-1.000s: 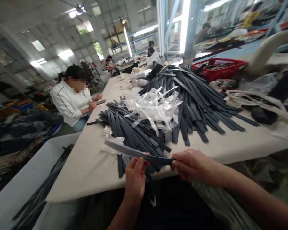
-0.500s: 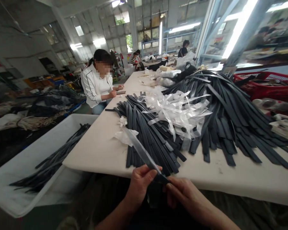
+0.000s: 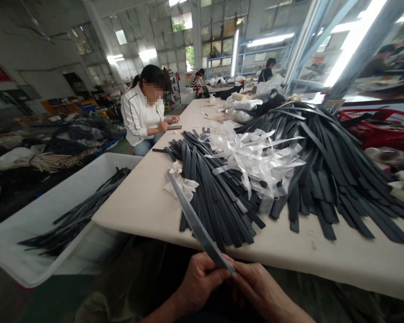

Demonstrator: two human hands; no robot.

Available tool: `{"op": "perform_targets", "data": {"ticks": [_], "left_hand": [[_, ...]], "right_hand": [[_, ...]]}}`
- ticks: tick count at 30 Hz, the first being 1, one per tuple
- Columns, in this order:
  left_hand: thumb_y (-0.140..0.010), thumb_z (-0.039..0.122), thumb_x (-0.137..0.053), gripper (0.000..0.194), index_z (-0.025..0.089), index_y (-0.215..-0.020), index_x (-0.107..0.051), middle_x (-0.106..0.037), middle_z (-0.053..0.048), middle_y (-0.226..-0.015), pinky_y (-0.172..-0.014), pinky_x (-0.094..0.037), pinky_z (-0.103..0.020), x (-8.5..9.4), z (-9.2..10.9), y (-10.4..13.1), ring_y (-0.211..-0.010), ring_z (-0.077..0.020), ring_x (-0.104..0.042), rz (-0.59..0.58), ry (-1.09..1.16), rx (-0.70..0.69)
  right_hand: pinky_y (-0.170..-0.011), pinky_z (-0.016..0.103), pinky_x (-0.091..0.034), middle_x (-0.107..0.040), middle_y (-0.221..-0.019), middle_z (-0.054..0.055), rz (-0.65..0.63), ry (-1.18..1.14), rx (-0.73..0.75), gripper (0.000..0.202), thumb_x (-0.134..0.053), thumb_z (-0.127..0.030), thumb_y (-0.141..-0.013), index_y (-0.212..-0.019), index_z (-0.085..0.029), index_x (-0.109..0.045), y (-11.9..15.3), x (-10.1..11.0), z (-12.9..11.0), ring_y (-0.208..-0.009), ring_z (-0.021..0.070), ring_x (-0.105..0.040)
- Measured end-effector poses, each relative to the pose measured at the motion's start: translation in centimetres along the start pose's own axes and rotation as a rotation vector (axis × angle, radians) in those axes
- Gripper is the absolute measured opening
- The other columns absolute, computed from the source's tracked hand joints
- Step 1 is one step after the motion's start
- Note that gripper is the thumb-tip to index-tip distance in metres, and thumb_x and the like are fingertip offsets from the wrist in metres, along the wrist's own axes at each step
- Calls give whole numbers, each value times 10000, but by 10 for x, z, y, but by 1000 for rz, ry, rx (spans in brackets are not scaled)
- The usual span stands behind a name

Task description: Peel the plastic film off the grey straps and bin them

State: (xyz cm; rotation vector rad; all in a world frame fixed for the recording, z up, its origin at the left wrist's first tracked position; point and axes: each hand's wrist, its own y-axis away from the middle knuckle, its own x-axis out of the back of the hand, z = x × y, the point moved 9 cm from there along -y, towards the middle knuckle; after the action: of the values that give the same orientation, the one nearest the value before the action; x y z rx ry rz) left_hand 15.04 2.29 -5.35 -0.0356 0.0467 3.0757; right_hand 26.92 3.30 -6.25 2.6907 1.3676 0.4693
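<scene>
A long dark strap (image 3: 197, 223) runs from my hands up across the table's front edge, its far end near some crumpled white scraps (image 3: 183, 185). Both hands hold its near end in front of my body. Fingers and thumb of my left hand (image 3: 202, 276) are closed around the strap. Beside it, my right hand (image 3: 256, 282) pinches the very tip; its lower fingers are in shadow. Just beyond lies a fanned pile of black straps (image 3: 210, 193). A heap of shiny white film strips (image 3: 256, 157) rests on that pile's right side.
A bigger heap of black straps (image 3: 323, 166) spreads over the right of the table (image 3: 131, 206). At the left stands a white bin (image 3: 70, 184) with more straps inside. A red basket (image 3: 384, 130) is at far right. Across the left edge sits a person (image 3: 143, 107) holding a flat object.
My hands have come slightly down and closer together, the strap moving with them. The whole view has shifted a little to the left. The seated person's hands have lowered slightly.
</scene>
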Motion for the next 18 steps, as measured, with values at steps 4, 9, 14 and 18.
{"op": "perform_targets", "data": {"ticks": [4, 9, 14, 18], "left_hand": [[-847, 425, -710, 244, 228, -952, -810, -768, -75, -1045, -928, -499, -319, 13, 1, 7, -993, -241, -683, 18, -90, -36], [-854, 453, -682, 279, 221, -946, -807, -773, -88, -999, -881, -519, -323, 52, -9, 34, -947, -253, -692, 148, -139, -5], [-833, 492, -691, 315, 213, -909, -815, -783, -95, -951, -882, -517, -348, 53, -44, 53, -931, -279, -697, 199, -69, 114], [-829, 478, -704, 315, 202, -936, -811, -780, -87, -952, -888, -510, -352, 45, -54, 48, -933, -280, -689, 199, -11, 113]], "right_hand": [[-606, 223, -458, -619, -725, 27, -67, 39, 71, 499, -362, -563, -1016, -934, -156, -640, -14, -10, -14, -635, 149, -582], [-596, 208, -412, -625, -744, 25, -78, 195, -9, 465, -388, -516, -1014, -804, -161, -602, -10, -16, 19, -661, 139, -559], [-539, 221, -369, -602, -666, 18, -51, 248, -54, 480, -384, -548, -997, -743, -173, -544, -24, -36, 40, -587, 135, -537], [-557, 231, -391, -590, -641, 24, -15, 196, 22, 558, -325, -611, -993, -713, -176, -534, -45, -50, 25, -577, 141, -544]]}}
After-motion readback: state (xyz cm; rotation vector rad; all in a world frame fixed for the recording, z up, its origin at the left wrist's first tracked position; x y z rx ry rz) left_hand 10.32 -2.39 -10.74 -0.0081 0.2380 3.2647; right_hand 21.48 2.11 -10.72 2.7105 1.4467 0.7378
